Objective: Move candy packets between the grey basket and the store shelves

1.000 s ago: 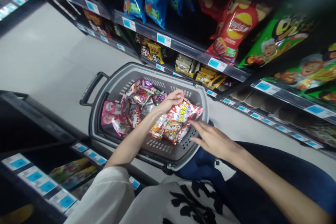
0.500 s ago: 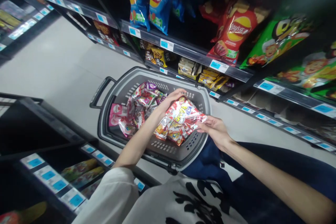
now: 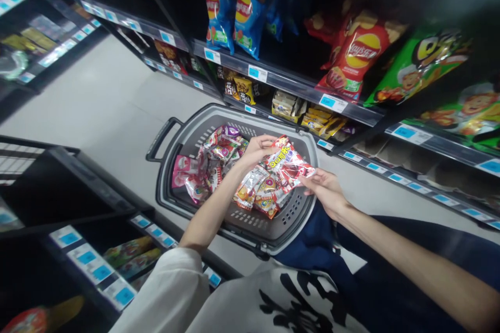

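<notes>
Both hands are grasping one red-and-white snack packet (image 3: pixel 288 160), held over the right end of a grey shopping basket (image 3: pixel 287 214), above the other packets. Left hand (image 3: pixel 257 151) has its upper left edge, thumb seemingly in front; right hand (image 3: pixel 327 190) pinches the lower right corner near the basket rim — neither is released, neither looks clenched. Two-ended hold probably because the bag is floppy and would sag from one side; it also spreads the printed front toward the wearer, likely so it's readable. Basket sits low, apparently on the floor (image 3: pixel 99 91), just beside a blue trouser leg (image 3: pixel 308 239), which seems to put the contents within easy reach of both arms. Its handle (image 3: pixel 154 143) is folded out at the left end, so the top is unobstructed. Inside, loose orange-and-white packets (image 3: pixel 265 192) lie near the held one, a pink pack (image 3: pixel 180 169) at the far left — overlapping, seemingly dropped in without order. Shelf behind: blue chip bags (image 3: pixel 246 21) and a red chip bag (image 3: pixel 362 57) face outward, presumably for display, price tags (image 3: pixel 334 103) along the edge below.
</notes>
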### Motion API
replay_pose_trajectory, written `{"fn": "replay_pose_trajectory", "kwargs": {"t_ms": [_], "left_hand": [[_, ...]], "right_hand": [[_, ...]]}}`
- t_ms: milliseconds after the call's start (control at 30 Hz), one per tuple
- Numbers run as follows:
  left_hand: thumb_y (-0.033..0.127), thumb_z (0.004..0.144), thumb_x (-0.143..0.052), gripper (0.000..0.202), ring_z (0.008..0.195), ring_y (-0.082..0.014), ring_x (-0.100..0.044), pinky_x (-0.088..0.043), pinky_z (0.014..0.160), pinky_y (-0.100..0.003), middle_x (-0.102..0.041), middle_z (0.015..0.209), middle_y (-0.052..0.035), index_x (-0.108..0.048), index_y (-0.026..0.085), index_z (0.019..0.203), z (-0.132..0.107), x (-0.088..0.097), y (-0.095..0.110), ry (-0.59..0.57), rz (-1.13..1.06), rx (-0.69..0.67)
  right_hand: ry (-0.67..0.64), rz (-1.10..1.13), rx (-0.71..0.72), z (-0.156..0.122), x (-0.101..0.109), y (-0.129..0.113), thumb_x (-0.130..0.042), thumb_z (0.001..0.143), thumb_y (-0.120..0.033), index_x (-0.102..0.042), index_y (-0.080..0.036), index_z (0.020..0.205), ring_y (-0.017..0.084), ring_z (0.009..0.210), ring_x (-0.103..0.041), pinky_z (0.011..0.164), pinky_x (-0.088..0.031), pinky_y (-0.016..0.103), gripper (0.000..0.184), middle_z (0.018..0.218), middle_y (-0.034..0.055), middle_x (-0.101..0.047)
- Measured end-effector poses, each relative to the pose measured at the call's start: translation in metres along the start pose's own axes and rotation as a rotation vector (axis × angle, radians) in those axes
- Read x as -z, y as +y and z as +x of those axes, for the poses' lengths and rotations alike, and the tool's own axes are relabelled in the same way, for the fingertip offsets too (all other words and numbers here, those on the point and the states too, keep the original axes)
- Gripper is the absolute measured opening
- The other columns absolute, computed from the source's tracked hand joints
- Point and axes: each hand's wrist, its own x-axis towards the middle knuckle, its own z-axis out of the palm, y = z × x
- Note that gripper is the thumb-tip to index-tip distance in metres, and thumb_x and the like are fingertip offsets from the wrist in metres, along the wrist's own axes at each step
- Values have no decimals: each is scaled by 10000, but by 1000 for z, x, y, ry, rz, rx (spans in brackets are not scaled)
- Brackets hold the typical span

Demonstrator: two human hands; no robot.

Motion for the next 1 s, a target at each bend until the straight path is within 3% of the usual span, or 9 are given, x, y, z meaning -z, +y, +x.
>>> {"fn": "replay_pose_trajectory", "kwargs": {"t_ms": [167,367,467,533,633,700,833,900,1000], "left_hand": [[330,587,-924,475,765,-138,-675,-513,749,-249,-751,871,-41,-719,135,969,3,0,-8,12,29,-24],[343,579,-927,457,684,-109,-633,-490,696,-224,-727,785,-11,-730,141,939,3,-1,-8,32,57,-86],[359,594,-915,447,702,-115,-628,-486,702,-225,-724,811,-11,-718,145,933,3,-1,-7,44,83,-109],[376,616,-898,435,719,-119,-626,-479,707,-226,-713,820,-13,-695,147,925,3,-2,-7,26,120,-140],[375,675,-850,368,753,-128,-628,-485,750,-247,-688,815,-13,-643,154,885,1,-5,-5,-60,160,-212],[355,704,-816,306,778,-142,-636,-491,777,-272,-688,811,-28,-604,157,799,-1,-10,-2,-123,186,-273],[317,707,-808,319,843,-173,-654,-489,794,-296,-712,851,-81,-546,156,623,-7,-16,1,-224,224,-389],[322,708,-818,331,858,-180,-657,-491,803,-301,-715,849,-88,-554,154,599,-7,-14,0,-238,227,-417],[358,672,-846,311,814,-180,-655,-506,788,-307,-713,824,-84,-612,158,626,-7,-10,-1,-236,246,-413]], "right_hand": [[-24,3,16,1,-1,0,-953,474,-486,-625,-167,752,170,754,-664,550,-562,208,536,804,38,-702],[-37,25,22,1,0,2,-950,475,-496,-594,-173,783,178,757,-651,546,-586,241,571,807,31,-681],[-47,-6,102,2,1,8,-923,537,-526,-562,-187,767,188,759,-642,538,-583,257,546,790,24,-651],[-26,-103,235,2,4,11,-860,649,-551,-534,-198,738,172,690,-615,508,-551,254,489,734,12,-606],[27,-455,594,-4,12,6,-686,867,-475,-584,-196,752,147,616,-565,547,-512,282,319,726,21,-591],[-77,-788,860,-12,18,-2,-563,966,-360,-673,-198,856,173,696,-598,648,-517,324,225,786,49,-637],[-493,-1323,1300,-27,24,-15,-390,1025,-160,-716,-201,1082,215,918,-629,802,-488,368,334,929,72,-708],[-546,-1416,1469,-29,24,-12,-356,1017,-107,-702,-153,1128,220,948,-616,832,-462,379,366,994,93,-711],[-499,-1469,1558,-27,20,-3,-357,1016,-100,-694,-103,1124,223,956,-602,832,-437,383,354,1016,112,-704]]}}
